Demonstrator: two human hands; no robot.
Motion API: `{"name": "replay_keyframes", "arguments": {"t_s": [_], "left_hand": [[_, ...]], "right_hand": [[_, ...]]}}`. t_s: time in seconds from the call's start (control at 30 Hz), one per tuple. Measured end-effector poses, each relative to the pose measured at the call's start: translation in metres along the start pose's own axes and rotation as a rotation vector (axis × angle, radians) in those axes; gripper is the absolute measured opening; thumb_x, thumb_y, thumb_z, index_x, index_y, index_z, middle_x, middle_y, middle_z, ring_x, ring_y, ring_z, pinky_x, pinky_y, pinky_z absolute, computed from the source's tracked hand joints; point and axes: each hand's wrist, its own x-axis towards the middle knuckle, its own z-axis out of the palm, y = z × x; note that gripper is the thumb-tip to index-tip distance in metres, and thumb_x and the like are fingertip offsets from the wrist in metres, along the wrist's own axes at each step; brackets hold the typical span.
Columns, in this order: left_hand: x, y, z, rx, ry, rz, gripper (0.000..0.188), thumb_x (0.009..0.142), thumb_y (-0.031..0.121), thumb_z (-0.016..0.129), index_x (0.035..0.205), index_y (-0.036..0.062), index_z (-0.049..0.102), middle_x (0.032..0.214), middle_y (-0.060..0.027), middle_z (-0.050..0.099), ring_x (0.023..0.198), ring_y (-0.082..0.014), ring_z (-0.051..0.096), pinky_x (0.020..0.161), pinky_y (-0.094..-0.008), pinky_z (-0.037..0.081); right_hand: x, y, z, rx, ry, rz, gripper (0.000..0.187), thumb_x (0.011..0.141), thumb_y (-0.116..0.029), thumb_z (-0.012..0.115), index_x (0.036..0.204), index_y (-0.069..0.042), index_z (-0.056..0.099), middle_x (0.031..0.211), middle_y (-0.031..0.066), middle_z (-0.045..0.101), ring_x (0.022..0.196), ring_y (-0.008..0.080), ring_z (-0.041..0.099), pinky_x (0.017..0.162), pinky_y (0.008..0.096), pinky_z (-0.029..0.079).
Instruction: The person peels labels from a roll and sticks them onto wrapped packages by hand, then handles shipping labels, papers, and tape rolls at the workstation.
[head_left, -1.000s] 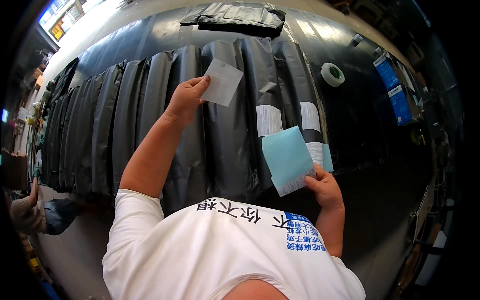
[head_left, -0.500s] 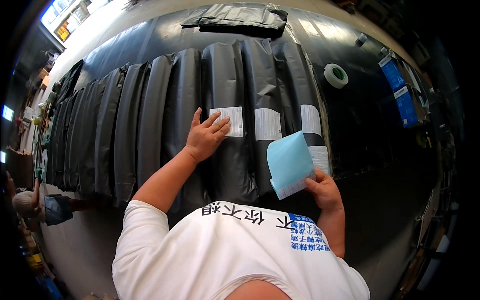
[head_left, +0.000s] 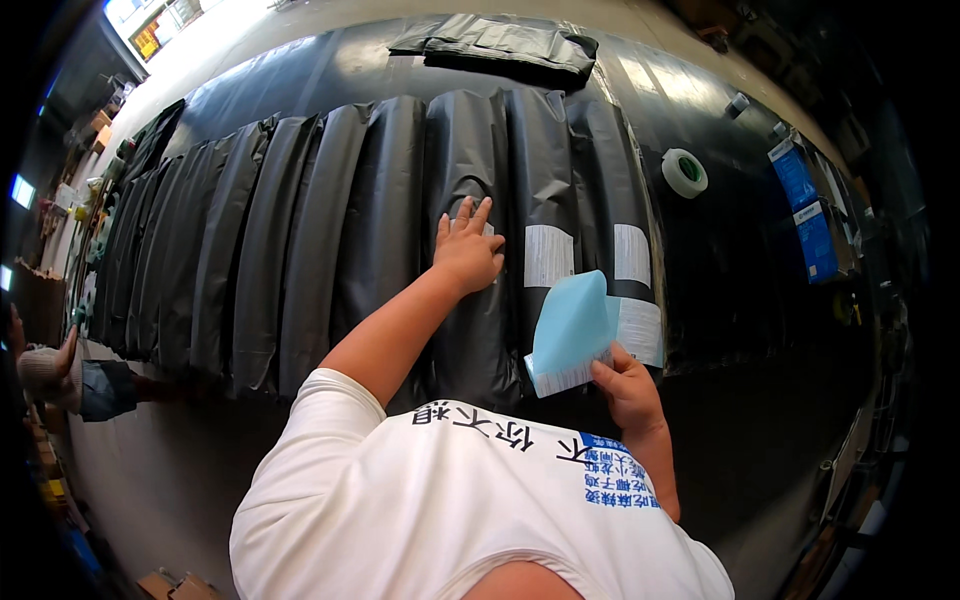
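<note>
My left hand (head_left: 468,250) lies with spread fingers on a long black plastic-wrapped package (head_left: 465,340), pressing over a white printed label (head_left: 489,229) that it mostly covers. In my right hand (head_left: 628,385), pinched between thumb and fingers, is a label sheet (head_left: 572,325) with its light blue backing bent upward and a printed strip along its lower edge. To the right of my left hand, the neighbouring packages carry a white label (head_left: 549,256) and a second label (head_left: 632,254). Just beyond my right hand shows another printed sheet (head_left: 637,330) with a light blue edge.
More black packages (head_left: 265,250) lie side by side to the left. A tape roll (head_left: 685,173) and blue boxes (head_left: 815,240) rest on the dark table at right. Folded black plastic (head_left: 510,48) lies at the far side. Another person (head_left: 105,390) stands at far left.
My left hand has moved up and over the label, covering most of it. The sheet in my right hand has tilted, its blue backing bending more upright. The view has shifted slightly.
</note>
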Motion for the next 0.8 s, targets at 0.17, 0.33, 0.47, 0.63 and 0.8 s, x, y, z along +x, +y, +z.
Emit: {"name": "replay_keyframes", "arguments": {"t_s": [0.17,0.33,0.47,0.63,0.8], "left_hand": [[-0.058,0.019,0.001,-0.221,-0.1,-0.03,0.04,0.085,0.038,0.068,0.121,0.0197,0.068,0.16,-0.0122,0.019,0.148,-0.0422,0.003,0.115,-0.0597,0.013],[-0.109,0.04,-0.019,-0.673,0.091,0.008,0.045,0.078,0.04,0.077,0.112,0.0126,0.07,0.158,-0.0146,0.023,0.147,-0.0444,0.005,0.116,-0.0564,0.011],[-0.112,0.04,-0.019,-0.581,0.533,0.237,0.029,0.078,0.03,0.08,0.089,0.0055,0.07,0.152,-0.015,0.035,0.143,-0.0425,0.017,0.114,-0.054,0.015],[-0.116,0.037,-0.042,-1.962,0.203,-0.387,0.039,0.096,0.03,0.062,0.113,-0.005,0.062,0.135,-0.0125,0.052,0.122,-0.0212,0.049,0.108,-0.0367,0.032],[-0.131,0.027,-0.029,-1.999,0.111,-0.588,0.051,0.097,0.035,0.06,0.127,-0.0062,0.054,0.135,-0.0163,0.052,0.124,-0.0245,0.048,0.111,-0.0395,0.029]], "right_hand": [[0.011,-0.007,0.014,0.163,0.127,-0.159,0.041,0.095,-0.014,0.061,0.132,0.0,0.052,0.114,0.009,0.062,0.11,0.02,0.057,0.101,0.0346,0.041],[0.044,-0.013,0.034,0.349,0.164,-0.156,0.033,0.097,-0.022,0.059,0.123,-0.002,0.056,0.117,0.0082,0.063,0.113,0.0196,0.057,0.098,0.0355,0.044],[0.06,-0.015,0.062,0.412,0.117,0.038,0.038,0.094,-0.029,0.064,0.123,-0.006,0.056,0.12,0.0058,0.059,0.117,0.0203,0.055,0.098,0.0342,0.044],[0.07,0.006,0.064,-0.741,-0.126,-0.742,0.052,0.077,-0.009,0.079,0.125,-0.005,0.062,0.141,0.009,0.041,0.121,0.028,0.051,0.102,0.0377,0.041],[0.075,0.009,0.077,-0.845,-0.148,-0.761,0.036,0.079,0.0,0.075,0.114,-0.001,0.067,0.133,0.0098,0.044,0.12,0.0279,0.052,0.099,0.037,0.044]]}}
